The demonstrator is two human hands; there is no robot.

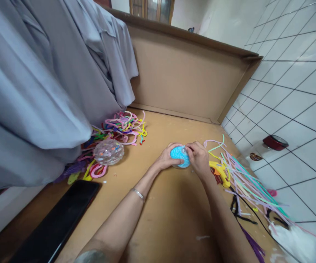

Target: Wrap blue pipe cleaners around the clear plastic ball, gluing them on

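My left hand (166,156) is wrapped round a small ball (181,159) covered in rows of bright blue fuzzy pipe cleaner. A clear patch shows at the upper right of its surface. My right hand (199,157) touches that side, thumb and fingertips pinched together; what lies between them is too small to make out. Just right of my right hand lies a yellow glue gun (223,174), its dark cord trailing towards the front. To the left stands a clear faceted ball (108,152) with coloured bits showing through it.
Tangled colourful pipe cleaners (125,126) lie at the back left, beside hanging grey cloth (45,80). Long straight pipe cleaners (245,179) spread along the right. A black phone (59,219) rests at the left. Behind is a cardboard wall (180,73); a red-lidded jar (270,146) stands by the tiles.
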